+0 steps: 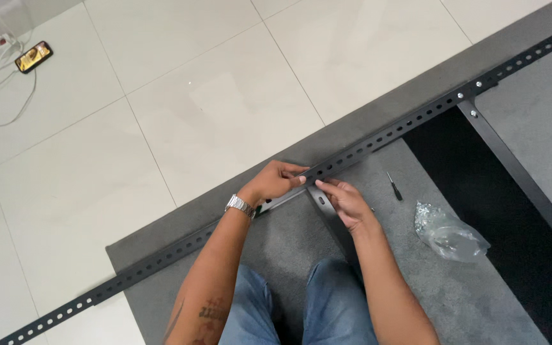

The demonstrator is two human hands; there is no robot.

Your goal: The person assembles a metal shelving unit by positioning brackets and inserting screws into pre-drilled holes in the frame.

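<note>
Nearest are the person's knees in blue jeans (301, 306), kneeling on a grey carpet (416, 281) laid over the pale tiled floor (180, 96). Just ahead of the knees, both hands meet at one spot. The left hand (275, 183), with a metal watch (240, 206) on its wrist, is closed over the long black slotted rail (378, 137), fingers curled over the top edge. The right hand (346, 201) pinches at the joint where a shorter black crosspiece (327, 214) meets the rail; I cannot tell whether something small sits between those fingers.

The rail runs diagonally from the lower left, out over the tiles, to the upper right along the carpet's edge. It looks like stiff steel angle: rigid, fairly heavy for its length, likely to swing or tip if lifted at one end. Its edges and holes look hard and perhaps sharp, so a grip near the joint, as here, seems the steady place.

To the right lie a small screwdriver (393, 186) and a clear bag of fasteners (448, 233). Farther along, a second crosspiece (519, 179) is bolted on. Far off at the upper left, a phone (33, 56) lies on its white cable (7, 96).
</note>
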